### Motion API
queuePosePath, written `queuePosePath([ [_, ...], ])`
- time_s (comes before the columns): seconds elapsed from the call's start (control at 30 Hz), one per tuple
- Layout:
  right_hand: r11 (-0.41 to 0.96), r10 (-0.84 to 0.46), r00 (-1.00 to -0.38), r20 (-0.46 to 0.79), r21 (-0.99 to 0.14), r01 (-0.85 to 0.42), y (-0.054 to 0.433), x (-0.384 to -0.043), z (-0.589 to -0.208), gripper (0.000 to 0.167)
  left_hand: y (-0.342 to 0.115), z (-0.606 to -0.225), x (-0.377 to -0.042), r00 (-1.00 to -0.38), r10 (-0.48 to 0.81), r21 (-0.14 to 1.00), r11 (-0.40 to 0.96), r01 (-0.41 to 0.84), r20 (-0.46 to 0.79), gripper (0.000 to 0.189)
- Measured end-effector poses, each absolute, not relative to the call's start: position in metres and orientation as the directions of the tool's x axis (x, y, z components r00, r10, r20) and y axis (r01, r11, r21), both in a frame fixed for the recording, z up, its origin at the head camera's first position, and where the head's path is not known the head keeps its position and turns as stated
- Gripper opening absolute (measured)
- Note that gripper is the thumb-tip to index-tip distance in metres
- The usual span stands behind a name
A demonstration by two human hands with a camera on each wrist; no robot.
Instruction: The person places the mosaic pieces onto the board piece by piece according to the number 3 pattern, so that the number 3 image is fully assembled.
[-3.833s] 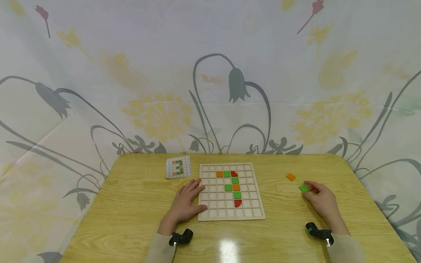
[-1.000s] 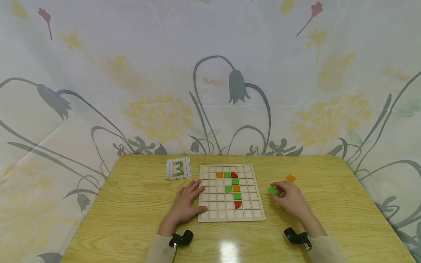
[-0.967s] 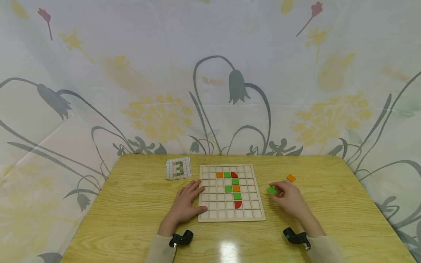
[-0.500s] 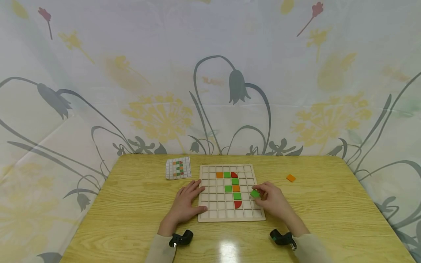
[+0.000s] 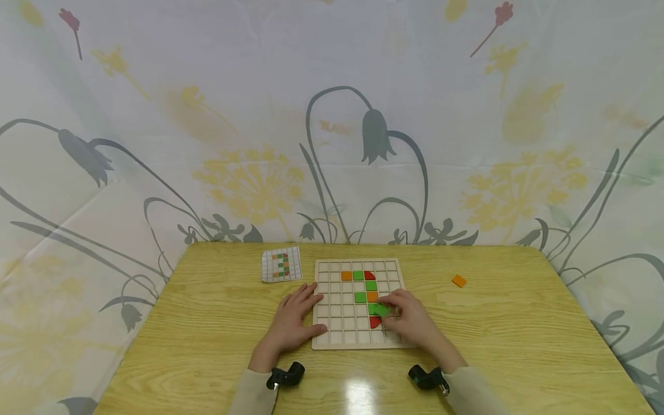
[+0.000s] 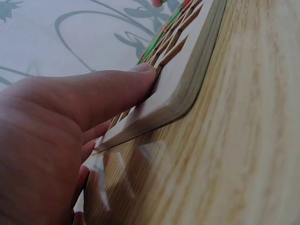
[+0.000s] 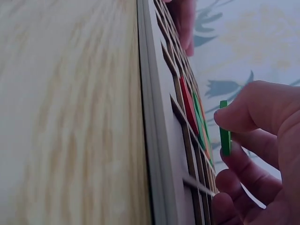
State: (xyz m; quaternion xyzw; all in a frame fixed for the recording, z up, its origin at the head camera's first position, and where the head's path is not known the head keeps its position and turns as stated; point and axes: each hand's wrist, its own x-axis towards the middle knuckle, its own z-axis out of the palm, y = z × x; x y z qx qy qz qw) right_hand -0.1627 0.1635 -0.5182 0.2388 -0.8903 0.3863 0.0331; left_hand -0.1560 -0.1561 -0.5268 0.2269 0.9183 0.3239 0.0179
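Note:
My right hand pinches a green square tile between thumb and fingertips, raised over the wooden grid board. In the head view that tile overlaps a green tile set in the board, just above a red quarter-round tile. Several orange, green and red tiles sit in the board's cells, among them an orange tile and a green tile. With fingers spread, my left hand rests at the board's left edge; its thumb lies on the frame in the left wrist view.
A loose orange tile lies on the wooden table to the right of the board. Behind the board's left side is a paper card printed with a coloured grid pattern. A flower-patterned cloth hangs behind the table.
My right hand has carried the green tile leftward from the right side of the table to over the board's middle. The left hand and the loose orange tile have stayed in place.

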Motion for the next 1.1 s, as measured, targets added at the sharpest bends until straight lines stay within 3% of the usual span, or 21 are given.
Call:
queuePosePath([
  [0.3,0.563,-0.436,-0.846,0.306,-0.641,-0.522,0.144,-0.160,-0.523,0.030,-0.155,-0.526,-0.156,-0.896,0.428,0.612,0.680,0.404,0.116,0.069],
  [0.7,0.515,-0.460,-0.853,0.247,-0.708,-0.482,0.137,-0.158,-0.523,0.031,-0.156,-0.525,-0.155,-0.896,0.427,0.612,0.678,0.408,0.124,0.068],
  [1.1,0.527,-0.488,-0.838,0.245,-0.682,-0.507,0.136,-0.157,-0.524,0.030,-0.155,-0.526,-0.156,-0.893,0.434,0.597,0.686,0.416,0.123,0.068],
])
